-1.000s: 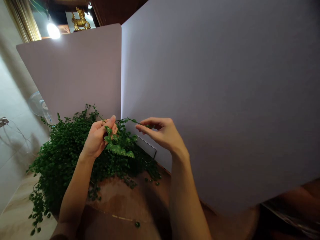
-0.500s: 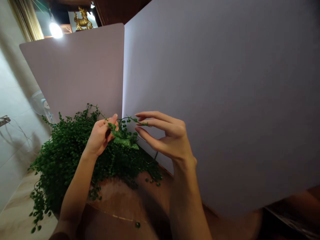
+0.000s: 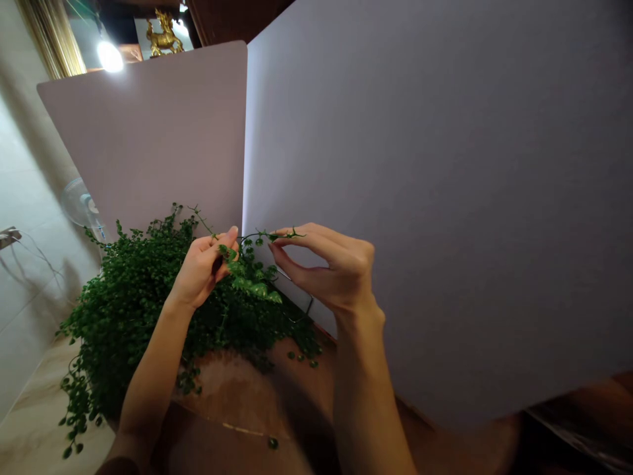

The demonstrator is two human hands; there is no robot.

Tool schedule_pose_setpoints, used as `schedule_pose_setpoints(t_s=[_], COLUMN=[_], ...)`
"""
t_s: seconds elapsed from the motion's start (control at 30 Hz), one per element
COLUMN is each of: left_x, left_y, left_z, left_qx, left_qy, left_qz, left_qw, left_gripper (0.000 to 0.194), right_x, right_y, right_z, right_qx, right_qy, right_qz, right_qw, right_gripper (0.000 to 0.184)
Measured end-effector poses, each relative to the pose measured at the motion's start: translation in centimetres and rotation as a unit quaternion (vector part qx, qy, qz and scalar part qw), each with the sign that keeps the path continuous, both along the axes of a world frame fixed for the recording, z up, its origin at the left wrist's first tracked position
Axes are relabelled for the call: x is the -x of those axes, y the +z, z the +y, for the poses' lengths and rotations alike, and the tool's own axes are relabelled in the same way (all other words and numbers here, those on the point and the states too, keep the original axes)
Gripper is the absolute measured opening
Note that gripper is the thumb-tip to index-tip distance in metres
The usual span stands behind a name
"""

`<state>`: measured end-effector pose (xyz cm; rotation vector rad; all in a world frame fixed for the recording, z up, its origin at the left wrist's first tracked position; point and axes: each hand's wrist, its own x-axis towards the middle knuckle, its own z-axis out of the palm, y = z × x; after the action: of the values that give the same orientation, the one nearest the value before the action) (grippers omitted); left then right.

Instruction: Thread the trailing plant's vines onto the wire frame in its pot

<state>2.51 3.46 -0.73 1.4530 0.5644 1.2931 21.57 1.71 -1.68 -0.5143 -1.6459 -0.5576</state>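
Note:
A bushy trailing plant (image 3: 133, 290) with small round bead-like green leaves fills the lower left. My left hand (image 3: 195, 270) is closed on a few of its stems, thumb pressed against the fingers at the plant's upper right side. From there a thin leafy stem (image 3: 258, 235) runs across to my right hand (image 3: 333, 260). Thumb and forefinger of that hand pinch the stem close to its tip, which pokes out above the fingers. Below the gap between the hands hangs a cluster of leafy strands (image 3: 252, 284). The plant's container is hidden under the foliage.
Two pale upright panels (image 3: 445, 198) meet in a corner behind the plant. On the brown surface (image 3: 232, 389) in front lie a dry straw-like piece (image 3: 242, 429) and a loose green bead (image 3: 272, 443). A bright lamp (image 3: 109, 57) and a gold figurine (image 3: 164, 34) show beyond the panels.
My right hand's fingers, spread around the stem before, have closed on it. The stem's tip has risen slightly. My left hand keeps its grip, shifted a little to the right.

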Motion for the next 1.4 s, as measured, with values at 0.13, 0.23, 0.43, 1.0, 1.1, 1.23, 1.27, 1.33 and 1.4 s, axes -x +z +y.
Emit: schedule_pose_setpoints(t_s=[0.13,0.23,0.43,1.0,1.1,1.23,1.27,1.33,1.4], left_x=[-0.3,-0.4,-0.4,-0.7,-1.2,-1.7,-1.7,-1.7,-1.6], left_y=[0.0,0.2,0.2,0.2,-0.1,-0.5,-0.5,-0.6,-0.7], left_z=[-0.2,-0.5,-0.7,-1.3,-1.4,-1.2,-1.1,-1.0,-0.8], left_qx=[0.005,0.011,0.007,-0.035,-0.054,-0.096,-0.105,-0.120,-0.131], left_qy=[-0.010,-0.006,-0.014,-0.002,0.023,0.082,0.096,0.116,0.129], left_qz=[-0.008,0.000,0.015,0.074,0.128,0.209,0.222,0.242,0.260], left_qw=[1.000,1.000,1.000,0.997,0.990,0.970,0.965,0.956,0.948], left_gripper=[0.052,0.052,0.053,0.052,0.049,0.046,0.046,0.047,0.046], right_x=[0.4,0.7,0.8,1.1,1.0,1.0,1.0,1.2,1.3], right_y=[-0.4,-0.7,-1.0,-0.8,-1.1,-1.5,-1.6,-1.7,-1.7], right_z=[0.8,1.2,1.3,1.7,2.5,3.5,3.7,4.0,4.1], right_qx=[-0.045,-0.012,0.008,0.164,0.261,0.350,0.367,0.404,0.434], right_qy=[-0.045,-0.039,0.030,0.100,0.106,0.091,0.090,0.089,0.085], right_qz=[0.036,0.080,0.109,0.247,0.285,0.280,0.278,0.274,0.269], right_qw=[0.997,0.996,0.994,0.950,0.916,0.889,0.883,0.868,0.855], right_gripper=[0.011,0.009,0.017,0.002,0.008,0.011,0.011,0.010,0.009])
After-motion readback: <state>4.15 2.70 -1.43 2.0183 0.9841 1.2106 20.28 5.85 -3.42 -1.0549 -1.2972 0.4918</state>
